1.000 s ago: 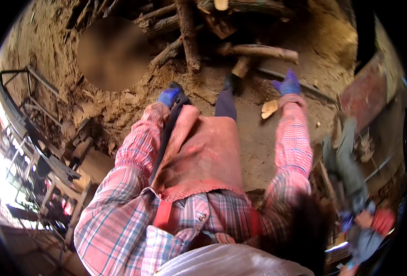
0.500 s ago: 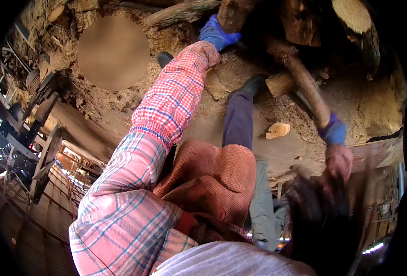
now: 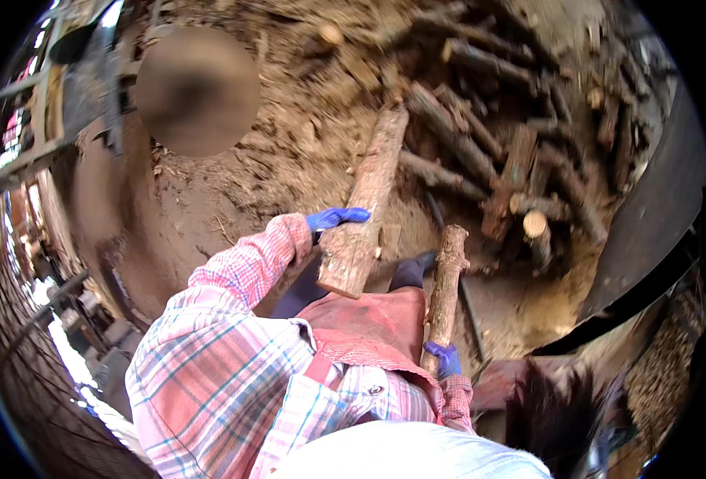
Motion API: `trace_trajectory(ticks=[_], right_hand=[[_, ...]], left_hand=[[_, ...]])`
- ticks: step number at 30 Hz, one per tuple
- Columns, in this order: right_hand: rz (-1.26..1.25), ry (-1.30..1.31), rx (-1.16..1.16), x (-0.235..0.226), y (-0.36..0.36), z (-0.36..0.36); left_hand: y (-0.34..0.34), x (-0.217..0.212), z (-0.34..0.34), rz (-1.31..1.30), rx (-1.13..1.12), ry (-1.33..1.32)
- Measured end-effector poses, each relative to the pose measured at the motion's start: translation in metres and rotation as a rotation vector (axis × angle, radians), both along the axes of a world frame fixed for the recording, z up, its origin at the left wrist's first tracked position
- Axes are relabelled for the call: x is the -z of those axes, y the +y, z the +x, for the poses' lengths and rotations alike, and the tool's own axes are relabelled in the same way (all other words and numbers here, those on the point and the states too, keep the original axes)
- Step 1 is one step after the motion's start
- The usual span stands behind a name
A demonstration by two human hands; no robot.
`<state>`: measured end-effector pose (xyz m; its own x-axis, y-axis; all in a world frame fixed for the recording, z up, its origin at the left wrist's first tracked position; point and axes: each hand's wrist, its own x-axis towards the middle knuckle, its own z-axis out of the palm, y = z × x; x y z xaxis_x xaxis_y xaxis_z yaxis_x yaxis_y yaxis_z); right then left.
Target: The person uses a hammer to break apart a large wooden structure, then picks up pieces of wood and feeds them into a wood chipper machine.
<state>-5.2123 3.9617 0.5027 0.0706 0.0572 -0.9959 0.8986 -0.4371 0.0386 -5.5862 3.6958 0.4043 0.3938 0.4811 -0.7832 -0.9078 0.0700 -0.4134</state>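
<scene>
My left hand (image 3: 337,220), in a blue glove, grips a thick bark-covered log (image 3: 368,185) from its left side, fingers laid over the bark. The log slants away from me, its near end above my lap. My right hand (image 3: 446,359), also gloved in blue, is wrapped round the lower end of a thinner, knobbly log (image 3: 448,279) that stands up along my right side. The reddish apron (image 3: 369,323) over my lap lies between the two hands.
A heap of cut logs (image 3: 520,180) lies on the ground ahead and to the right. A dark curved sheet (image 3: 648,231) rises at the right. Loose bark and chips cover the dirt floor (image 3: 225,188). Someone's dark hair (image 3: 552,407) shows at the lower right.
My left hand has drawn the thick log closer to my body. The thinner log in my right hand has come in beside my lap. The view has shifted, showing more of the log heap.
</scene>
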Motion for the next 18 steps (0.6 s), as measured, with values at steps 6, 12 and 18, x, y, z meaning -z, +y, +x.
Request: trace_trajectory(ticks=[6,12,18], right_hand=[[0.223,0.500,-0.378,-0.024,-0.024,-0.160],[0.340,0.716,-0.621,-0.094,-0.074,-0.447],[0.439,1.228,-1.018,-0.087,-0.112,-0.798]], left_hand=[[-0.153,-0.104,-0.077,-0.073,-0.015,0.812],[-0.229,-0.153,-0.151,-0.221,-0.358,1.140],[-0.293,-0.136,-0.254,-0.171,-0.690,1.491]])
